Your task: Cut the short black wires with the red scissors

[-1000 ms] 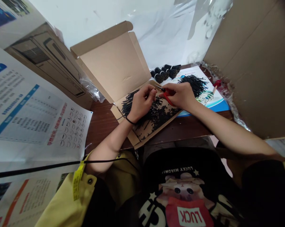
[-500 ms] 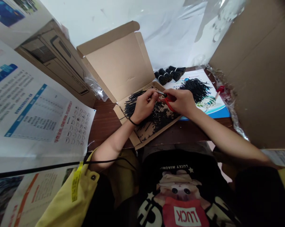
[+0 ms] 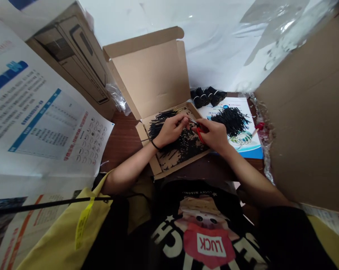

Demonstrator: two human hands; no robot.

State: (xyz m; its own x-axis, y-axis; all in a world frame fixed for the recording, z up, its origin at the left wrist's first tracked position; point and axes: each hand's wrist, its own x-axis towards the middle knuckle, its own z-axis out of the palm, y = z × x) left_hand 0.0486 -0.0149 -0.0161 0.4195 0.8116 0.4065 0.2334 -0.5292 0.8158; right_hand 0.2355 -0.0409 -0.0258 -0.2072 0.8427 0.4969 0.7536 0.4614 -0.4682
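Note:
Over the open cardboard box point(image 3: 173, 173), my right hand point(image 3: 216, 135) grips red-handled scissors point(image 3: 200, 135), their blades pointing at my left fingertips. My left hand point(image 3: 171, 130) is closed in a pinch beside the blade tips; what it pinches is too small to make out. Thin black strips point(image 3: 157, 127), like short wires or tubes, lie in the box behind and under my left hand. Many short black bits point(image 3: 189, 149) are scattered over the box floor below both hands.
A loose heap of black strips point(image 3: 233, 119) lies on a brochure point(image 3: 252, 150) at right, near pale rubber bands point(image 3: 240, 140). Several tied black bundles point(image 3: 208, 96) sit behind. The raised box lid point(image 3: 154, 75), a printed carton point(image 3: 74, 56) and a cardboard panel point(image 3: 310, 112) surround the spot.
The camera view has shifted, so the brochure and bundles appear lower. Both hands stay together over the box, and the scissors are still in my right hand, their angle slightly different.

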